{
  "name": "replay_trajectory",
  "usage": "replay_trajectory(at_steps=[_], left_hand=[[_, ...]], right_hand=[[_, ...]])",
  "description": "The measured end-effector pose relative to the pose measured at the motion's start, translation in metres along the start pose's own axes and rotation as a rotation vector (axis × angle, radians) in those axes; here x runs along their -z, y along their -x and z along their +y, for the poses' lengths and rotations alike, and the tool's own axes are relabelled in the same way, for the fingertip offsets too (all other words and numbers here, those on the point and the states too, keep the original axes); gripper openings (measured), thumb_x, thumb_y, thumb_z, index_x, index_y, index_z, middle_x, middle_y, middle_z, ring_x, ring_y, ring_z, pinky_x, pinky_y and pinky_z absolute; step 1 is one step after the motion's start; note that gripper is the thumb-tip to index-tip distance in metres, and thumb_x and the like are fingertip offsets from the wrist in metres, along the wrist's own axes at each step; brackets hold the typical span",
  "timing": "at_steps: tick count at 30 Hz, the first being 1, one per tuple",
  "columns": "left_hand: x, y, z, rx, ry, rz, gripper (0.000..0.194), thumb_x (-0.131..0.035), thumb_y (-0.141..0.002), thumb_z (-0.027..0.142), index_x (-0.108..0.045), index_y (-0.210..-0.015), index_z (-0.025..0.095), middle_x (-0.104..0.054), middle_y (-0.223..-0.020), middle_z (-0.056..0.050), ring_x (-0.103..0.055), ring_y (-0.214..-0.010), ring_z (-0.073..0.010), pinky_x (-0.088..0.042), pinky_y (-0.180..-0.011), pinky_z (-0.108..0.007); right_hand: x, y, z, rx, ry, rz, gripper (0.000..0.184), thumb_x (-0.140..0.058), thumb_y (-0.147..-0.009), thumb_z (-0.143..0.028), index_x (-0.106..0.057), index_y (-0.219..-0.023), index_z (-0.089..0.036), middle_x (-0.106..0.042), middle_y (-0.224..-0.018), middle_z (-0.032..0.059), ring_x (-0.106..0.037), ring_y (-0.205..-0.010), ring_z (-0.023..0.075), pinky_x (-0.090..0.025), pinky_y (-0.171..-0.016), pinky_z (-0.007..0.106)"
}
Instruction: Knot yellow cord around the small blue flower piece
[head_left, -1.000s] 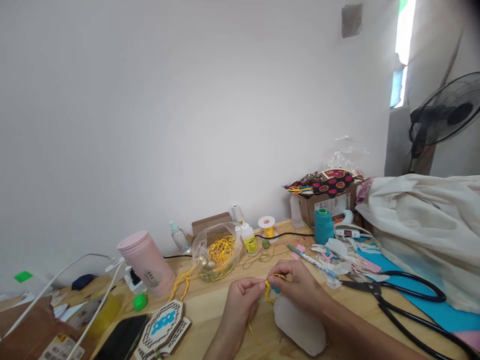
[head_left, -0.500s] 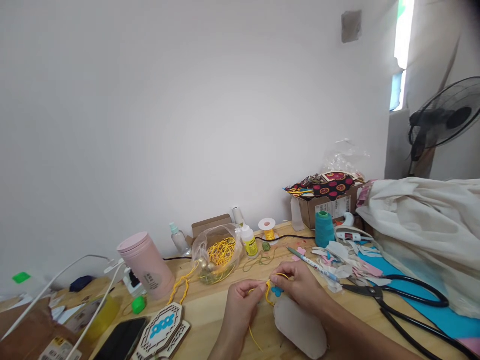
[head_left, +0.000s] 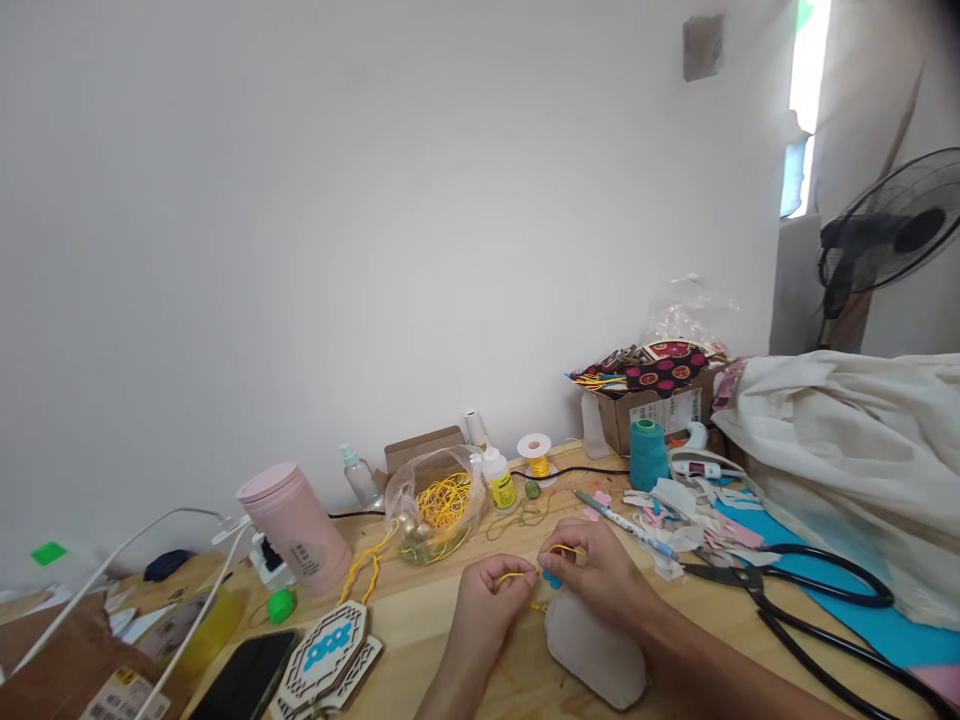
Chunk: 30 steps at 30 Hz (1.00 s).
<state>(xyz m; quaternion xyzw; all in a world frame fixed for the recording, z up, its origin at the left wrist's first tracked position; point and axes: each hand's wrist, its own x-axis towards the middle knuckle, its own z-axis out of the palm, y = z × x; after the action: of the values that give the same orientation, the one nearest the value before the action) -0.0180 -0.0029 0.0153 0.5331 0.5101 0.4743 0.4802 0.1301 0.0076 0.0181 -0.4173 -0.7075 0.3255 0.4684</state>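
Note:
Near the table's front, my left hand (head_left: 499,590) pinches a thin yellow cord (head_left: 512,575) between thumb and fingertips. My right hand (head_left: 589,560) is closed beside it, with yellow cord (head_left: 564,548) looping over its fingers. Just under the right fingertips shows a small blue flower-shaped piece (head_left: 551,579), partly hidden. Below the right hand lies a pale, rounded oblong fabric piece (head_left: 596,650), with a bit of yellow cord at its upper left corner. The fingers cover where the cords meet.
Black-handled scissors (head_left: 757,580), fabric scraps (head_left: 697,520) and a pen (head_left: 626,523) lie to the right. A teal thread cone (head_left: 647,455), glue bottle (head_left: 497,480) and bag of yellow cord (head_left: 442,505) stand behind. Leftward are a pink tumbler (head_left: 296,530), octagonal ornaments (head_left: 326,650) and a phone (head_left: 247,675).
The yellow cord by my left fingers has shifted; its tail no longer hangs below that hand. The blue piece is more covered by my right fingers.

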Motion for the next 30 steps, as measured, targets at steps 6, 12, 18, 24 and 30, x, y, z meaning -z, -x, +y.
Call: replay_trajectory(at_steps=[6, 12, 18, 24, 30], left_hand=[[-0.002, 0.000, -0.003, 0.022, -0.037, -0.029, 0.016, -0.065, -0.051, 0.027, -0.061, -0.053, 0.011, -0.035, -0.036, 0.008, -0.019, -0.036, -0.0033, -0.012, -0.039, -0.018], [-0.001, 0.001, 0.000, 0.062, -0.007, 0.001, 0.019, -0.068, -0.047, 0.028, -0.062, -0.054, 0.011, -0.046, -0.039, 0.005, -0.029, -0.038, -0.0044, -0.019, -0.040, -0.017], [0.004, -0.002, -0.004, 0.093, 0.047, -0.005, 0.022, -0.068, -0.048, 0.030, -0.063, -0.057, 0.011, -0.052, -0.043, 0.002, -0.038, -0.041, -0.0063, -0.025, -0.043, -0.017], [0.003, -0.004, -0.007, 0.093, 0.058, -0.025, 0.024, -0.069, -0.046, 0.031, -0.063, -0.056, 0.010, -0.054, -0.044, 0.002, -0.038, -0.041, -0.0059, -0.026, -0.043, -0.017], [0.001, -0.003, -0.004, 0.090, 0.043, -0.048, 0.022, -0.069, -0.048, 0.030, -0.063, -0.057, 0.010, -0.052, -0.042, 0.003, -0.036, -0.039, -0.0050, -0.024, -0.042, -0.016]], right_hand=[[0.000, 0.000, 0.002, -0.016, 0.128, 0.054, 0.014, -0.053, -0.065, -0.021, -0.061, -0.054, -0.019, -0.054, -0.054, 0.0000, -0.046, -0.054, 0.0127, -0.032, -0.053, 0.023], [0.001, -0.005, 0.005, -0.165, -0.104, 0.025, 0.013, -0.052, -0.063, -0.023, -0.059, -0.054, -0.016, -0.053, -0.054, -0.0008, -0.045, -0.054, 0.0120, -0.033, -0.051, 0.022], [0.012, -0.011, 0.005, -0.347, -0.436, 0.151, 0.024, -0.057, -0.057, -0.036, -0.052, -0.049, -0.014, -0.045, -0.045, -0.0041, -0.038, -0.043, 0.0075, -0.027, -0.042, 0.020], [0.014, -0.012, 0.002, -0.365, -0.482, 0.189, 0.030, -0.059, -0.055, -0.043, -0.052, -0.049, -0.014, -0.047, -0.045, -0.0041, -0.039, -0.043, 0.0077, -0.027, -0.043, 0.020], [0.013, -0.014, 0.008, -0.363, -0.469, 0.230, 0.028, -0.060, -0.052, -0.041, -0.050, -0.048, -0.015, -0.045, -0.046, -0.0041, -0.037, -0.045, 0.0081, -0.026, -0.045, 0.021]])
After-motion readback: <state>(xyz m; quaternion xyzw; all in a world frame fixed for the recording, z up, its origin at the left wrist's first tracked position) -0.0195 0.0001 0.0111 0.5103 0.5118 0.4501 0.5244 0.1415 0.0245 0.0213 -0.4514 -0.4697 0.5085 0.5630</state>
